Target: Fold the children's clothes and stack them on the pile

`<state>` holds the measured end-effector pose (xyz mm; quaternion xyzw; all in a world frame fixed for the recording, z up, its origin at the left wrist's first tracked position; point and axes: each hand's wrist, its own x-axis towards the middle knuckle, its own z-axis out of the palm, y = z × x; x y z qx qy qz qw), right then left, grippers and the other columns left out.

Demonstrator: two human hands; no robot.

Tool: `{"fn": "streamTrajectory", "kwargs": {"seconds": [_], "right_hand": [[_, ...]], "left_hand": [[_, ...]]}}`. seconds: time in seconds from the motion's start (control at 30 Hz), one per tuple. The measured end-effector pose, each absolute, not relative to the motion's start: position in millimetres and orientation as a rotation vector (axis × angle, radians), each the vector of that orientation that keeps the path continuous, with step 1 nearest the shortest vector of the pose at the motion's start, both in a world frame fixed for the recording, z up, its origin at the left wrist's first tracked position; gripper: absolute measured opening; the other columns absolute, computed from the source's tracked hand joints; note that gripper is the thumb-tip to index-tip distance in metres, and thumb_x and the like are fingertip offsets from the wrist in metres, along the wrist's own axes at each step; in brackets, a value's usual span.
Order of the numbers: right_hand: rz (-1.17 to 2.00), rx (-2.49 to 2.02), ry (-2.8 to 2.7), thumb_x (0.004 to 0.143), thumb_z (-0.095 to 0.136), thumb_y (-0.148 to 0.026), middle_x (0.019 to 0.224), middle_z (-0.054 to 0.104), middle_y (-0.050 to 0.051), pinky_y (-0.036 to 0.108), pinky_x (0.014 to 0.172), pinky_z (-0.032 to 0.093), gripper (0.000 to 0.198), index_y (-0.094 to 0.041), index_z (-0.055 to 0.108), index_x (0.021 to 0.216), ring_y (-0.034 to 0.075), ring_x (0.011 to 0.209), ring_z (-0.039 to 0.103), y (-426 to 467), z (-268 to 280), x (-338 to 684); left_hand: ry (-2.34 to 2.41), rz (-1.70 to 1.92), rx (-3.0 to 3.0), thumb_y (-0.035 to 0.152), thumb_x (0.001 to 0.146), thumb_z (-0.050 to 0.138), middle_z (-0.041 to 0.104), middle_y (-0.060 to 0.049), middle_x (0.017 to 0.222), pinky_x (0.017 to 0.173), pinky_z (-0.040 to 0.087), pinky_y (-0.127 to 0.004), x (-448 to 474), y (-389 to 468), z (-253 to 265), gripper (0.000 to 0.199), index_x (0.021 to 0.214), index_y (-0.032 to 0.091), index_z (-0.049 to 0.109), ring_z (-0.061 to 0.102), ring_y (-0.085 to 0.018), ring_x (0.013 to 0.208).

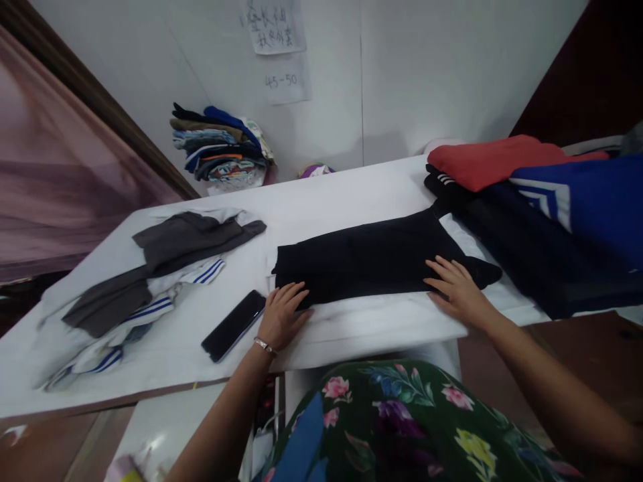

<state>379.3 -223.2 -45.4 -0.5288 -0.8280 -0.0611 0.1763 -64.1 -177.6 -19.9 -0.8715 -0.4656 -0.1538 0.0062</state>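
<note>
A black garment (366, 258), apparently trousers folded lengthwise, lies flat across the white-covered table in front of me. My left hand (284, 311) rests on its left end near the lower corner, fingers stretched out. Toward the other end, my right hand (457, 289) lies on the lower edge, fingers spread. Nothing is gripped in either hand. A pointed black corner (487, 272) sticks out to the right of my right hand. Just left of my left wrist, a dark phone (234, 326) lies on the cloth.
On the right is a pile of clothes with a red garment (502, 161) and a blue one (607, 207). Grey and white striped clothing (185, 241) lies on the left. A folded clothes stack (226, 147) stands by the wall, below paper signs (276, 27).
</note>
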Motion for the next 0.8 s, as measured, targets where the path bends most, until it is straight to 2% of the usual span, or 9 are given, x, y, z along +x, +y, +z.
{"fn": "streamTrajectory", "kwargs": {"seconds": [0.2, 0.37, 0.53, 0.8], "right_hand": [[-0.298, -1.584, -2.371, 0.078, 0.045, -0.011, 0.145, 0.042, 0.009, 0.056, 0.11, 0.022, 0.039, -0.019, 0.066, 0.11, 0.029, 0.138, 0.028, -217.9, -52.6, 389.6], [-0.185, -1.543, -2.414, 0.08, 0.044, -0.018, 0.146, 0.04, 0.009, 0.056, 0.109, 0.026, 0.039, -0.02, 0.064, 0.115, 0.028, 0.138, 0.028, -218.4, -53.7, 399.6], [-0.035, -1.506, -2.371, 0.086, 0.047, -0.034, 0.144, 0.043, 0.008, 0.055, 0.108, 0.029, 0.036, -0.022, 0.065, 0.114, 0.029, 0.137, 0.032, -218.9, -49.8, 404.5], [-0.107, -1.5, -2.243, 0.089, 0.04, -0.027, 0.134, 0.055, 0.008, 0.051, 0.105, 0.036, 0.033, -0.02, 0.065, 0.11, 0.026, 0.13, 0.043, -218.3, -61.9, 410.5]], "left_hand": [[-1.552, -0.411, -2.668, 0.009, 0.072, 0.05, 0.054, -0.009, 0.135, 0.104, 0.035, -0.047, -71.2, -178.0, -20.2, 0.053, 0.123, 0.019, 0.058, 0.046, -0.026, 0.126], [-1.563, -0.416, -2.628, 0.006, 0.074, 0.045, 0.063, -0.006, 0.124, 0.107, 0.029, -0.05, -79.3, -172.0, -18.9, 0.049, 0.117, 0.022, 0.063, 0.054, -0.024, 0.118], [-1.572, -0.419, -2.619, 0.005, 0.073, 0.044, 0.063, -0.005, 0.124, 0.105, 0.033, -0.049, -88.3, -172.9, -23.9, 0.05, 0.115, 0.024, 0.064, 0.054, -0.023, 0.119], [-1.65, -0.401, -2.569, 0.004, 0.073, 0.043, 0.06, -0.004, 0.128, 0.106, 0.032, -0.05, -95.8, -175.5, -26.4, 0.053, 0.117, 0.024, 0.063, 0.053, -0.023, 0.121]]}}
